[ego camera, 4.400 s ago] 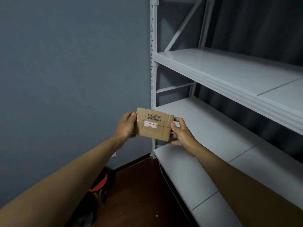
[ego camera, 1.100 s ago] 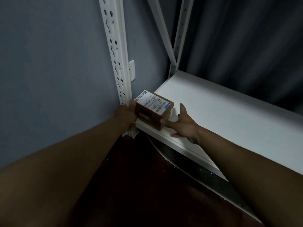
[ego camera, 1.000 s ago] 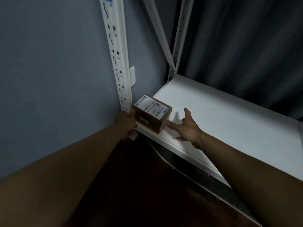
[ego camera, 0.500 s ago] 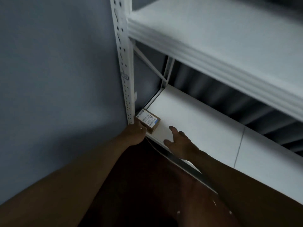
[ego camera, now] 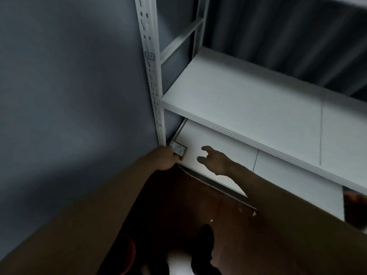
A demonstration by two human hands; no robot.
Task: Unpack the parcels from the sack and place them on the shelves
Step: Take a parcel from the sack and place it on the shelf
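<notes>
A small brown cardboard parcel (ego camera: 180, 151) with a white printed label stands on the far left corner of the lowest white shelf (ego camera: 222, 139), beside the upright post (ego camera: 153, 76). My left hand (ego camera: 165, 158) is at the parcel's near left corner, its fingers curled on the box and hiding part of it. To the right, my right hand (ego camera: 214, 160) hovers over the shelf with fingers loosely spread, a short gap away from the parcel and holding nothing.
A second white shelf (ego camera: 248, 100) juts out just above the lowest one. A grey wall runs along the left. On the dark brown floor below are something red (ego camera: 128, 253), something white (ego camera: 178, 263) and a dark shoe (ego camera: 205, 241).
The parcel went from both hands in the air down onto the lowest shelf's left corner. My right hand let go and drew back to the right. The view pulled back and up.
</notes>
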